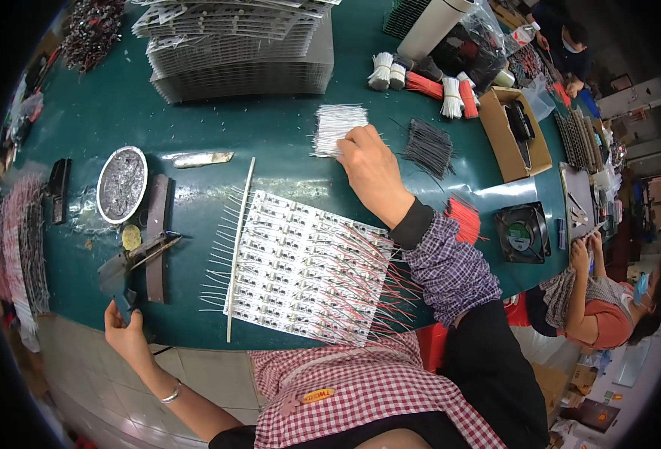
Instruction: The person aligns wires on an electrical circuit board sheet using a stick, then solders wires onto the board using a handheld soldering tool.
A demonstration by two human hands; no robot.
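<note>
My right hand (375,168) reaches over the table, its fingers pinched together at the lower right edge of a pile of short white wires (339,120). The fingertips are partly hidden, so how many wires they grip does not show. Low on the left, my left hand (126,329) is closed around a dark teal tool handle (126,301), whose upper part is blurred. Between the hands lies a white circuit board panel (278,258) with rows of small parts. Red wires stick out along its right side, white ones along its left, where a pale strip (240,251) lies across them.
Left stand a bowl of grey metallic material (123,183), a dark bar (158,269) and a flat blade-like piece (203,159). Stacked panels (240,60) rise behind. Right are black wires (430,147), red wires (463,219), a cardboard box (506,142), a fan (522,233) and two co-workers.
</note>
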